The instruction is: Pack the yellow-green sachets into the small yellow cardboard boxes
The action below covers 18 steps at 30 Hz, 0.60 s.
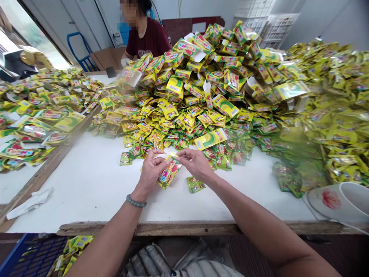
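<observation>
Between my two hands is a small yellow and green candy box (168, 174) with red lettering, tilted above the white table. My left hand (150, 169), with a beaded bracelet on the wrist, grips its left side between thumb and fingers. At the box's top end, the fingers of my right hand (195, 163) pinch the edge, where a flap shows pale. A green candy packet (195, 185) lies on the table just below my right hand. Beyond my fingers a loose spread of small packets (173, 130) begins, with a flat yellow box (211, 139) on it.
A tall heap of yellow boxes (201, 65) rises behind the packets. More boxes (34, 127) lie left of a wooden strip (62, 148); packets (346, 127) pile up right. A white flowered container (328, 200) stands front right. A blue crate (31, 254) is below. Another person (148, 38) sits opposite.
</observation>
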### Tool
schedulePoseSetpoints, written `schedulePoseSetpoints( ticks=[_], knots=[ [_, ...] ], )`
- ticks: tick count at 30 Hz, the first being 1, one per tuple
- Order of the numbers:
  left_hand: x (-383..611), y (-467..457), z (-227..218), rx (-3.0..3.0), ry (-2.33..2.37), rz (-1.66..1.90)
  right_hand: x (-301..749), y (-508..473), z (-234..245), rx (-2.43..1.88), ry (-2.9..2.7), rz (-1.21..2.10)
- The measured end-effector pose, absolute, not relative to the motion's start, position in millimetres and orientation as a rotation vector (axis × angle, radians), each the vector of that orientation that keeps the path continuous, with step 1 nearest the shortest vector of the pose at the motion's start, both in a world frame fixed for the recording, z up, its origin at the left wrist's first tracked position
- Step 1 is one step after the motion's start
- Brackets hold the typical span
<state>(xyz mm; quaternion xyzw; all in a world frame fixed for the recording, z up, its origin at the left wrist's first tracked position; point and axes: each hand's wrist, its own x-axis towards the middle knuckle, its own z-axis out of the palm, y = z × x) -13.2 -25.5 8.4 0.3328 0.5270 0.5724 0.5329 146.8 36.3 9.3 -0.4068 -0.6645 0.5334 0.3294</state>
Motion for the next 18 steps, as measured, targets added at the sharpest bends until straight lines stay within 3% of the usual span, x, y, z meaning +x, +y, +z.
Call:
schedulePoseSetpoints(
  ticks=[4,9,18],
  knots=[
    [-13,-26,10,0.807,1.248,1.339,155,45,1,-0.977,-1.584,1.699],
    [-16,-26,11,0.763,1.217,1.376,165,48,7,-0.791,-1.709,1.740],
    [-23,-28,12,0.709,1.232,1.379,153,25,16,-0.577,-2.191,0.868]
  ],
)
